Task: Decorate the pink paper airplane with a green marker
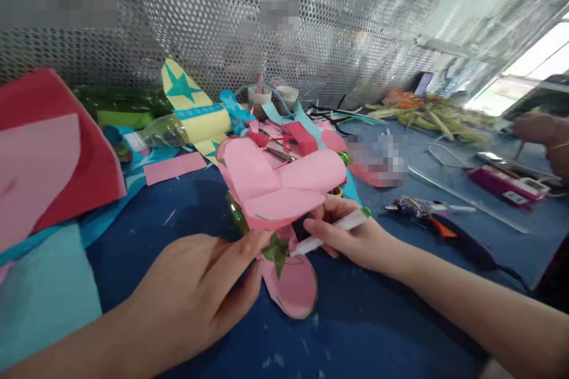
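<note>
In front of me is a pink paper flower [284,186], its broad petals curling upward and one petal [296,290] hanging down toward me. A dark green star [278,253] sits where that lower petal begins. My left hand [208,284] pinches the flower beside the star, thumb and forefinger closed. In my right hand [351,234] is a white marker pen [329,234] with a green end, its tip near the star on the lower petal. Some of my right fingers are hidden under the petals. Part of a green glass-like object [237,213] shows behind the flower.
A clear bottle wrapped in yellow paper [204,127] with blue stars lies behind. Red sheets [95,154] and blue paper [48,302] cover the left. At right are a glue gun [462,246], a magenta box cutter [507,185] and another person's hand [544,133].
</note>
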`<state>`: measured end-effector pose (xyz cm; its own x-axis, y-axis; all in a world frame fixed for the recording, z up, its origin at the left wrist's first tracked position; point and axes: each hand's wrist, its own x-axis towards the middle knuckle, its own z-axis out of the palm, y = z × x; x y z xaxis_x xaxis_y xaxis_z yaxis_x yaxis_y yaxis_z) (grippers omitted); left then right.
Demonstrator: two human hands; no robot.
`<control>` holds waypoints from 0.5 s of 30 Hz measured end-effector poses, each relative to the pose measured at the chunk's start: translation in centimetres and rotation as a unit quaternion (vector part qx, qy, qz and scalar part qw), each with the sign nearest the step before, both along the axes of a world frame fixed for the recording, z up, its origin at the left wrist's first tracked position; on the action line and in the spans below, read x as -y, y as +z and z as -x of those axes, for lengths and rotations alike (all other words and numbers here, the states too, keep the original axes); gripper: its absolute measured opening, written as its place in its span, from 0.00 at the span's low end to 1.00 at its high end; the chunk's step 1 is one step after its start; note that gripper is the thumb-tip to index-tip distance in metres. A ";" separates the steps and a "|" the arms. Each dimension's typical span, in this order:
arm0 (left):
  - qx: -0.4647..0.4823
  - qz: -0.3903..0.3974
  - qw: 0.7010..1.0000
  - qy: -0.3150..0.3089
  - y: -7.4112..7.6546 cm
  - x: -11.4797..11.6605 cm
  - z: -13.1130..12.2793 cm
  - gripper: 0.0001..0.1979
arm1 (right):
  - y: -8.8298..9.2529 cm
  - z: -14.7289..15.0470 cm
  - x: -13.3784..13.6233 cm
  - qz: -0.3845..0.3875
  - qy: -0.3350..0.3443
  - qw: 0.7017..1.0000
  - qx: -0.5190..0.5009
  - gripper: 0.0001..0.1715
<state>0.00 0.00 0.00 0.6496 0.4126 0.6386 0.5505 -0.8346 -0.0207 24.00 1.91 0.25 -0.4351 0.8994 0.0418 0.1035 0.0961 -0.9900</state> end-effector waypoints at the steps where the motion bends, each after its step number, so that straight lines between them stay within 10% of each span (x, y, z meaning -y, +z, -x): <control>1: -0.006 0.005 1.000 0.001 -0.1 0.1 0.2 0.14 | 0.0 0.0 0.0 0.003 0.004 1.000 -0.004 0.18; 15: -0.011 0.011 1.000 -0.004 0.0 0.1 0.6 0.14 | 0.2 -0.1 0.1 0.016 0.019 0.999 0.028 0.22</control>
<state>-0.57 -0.14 -0.01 0.6663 0.4209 0.6155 0.5431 -0.8395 -0.0139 24.10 1.77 0.43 -0.4693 0.8830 -0.0111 0.1552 0.0701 -0.9854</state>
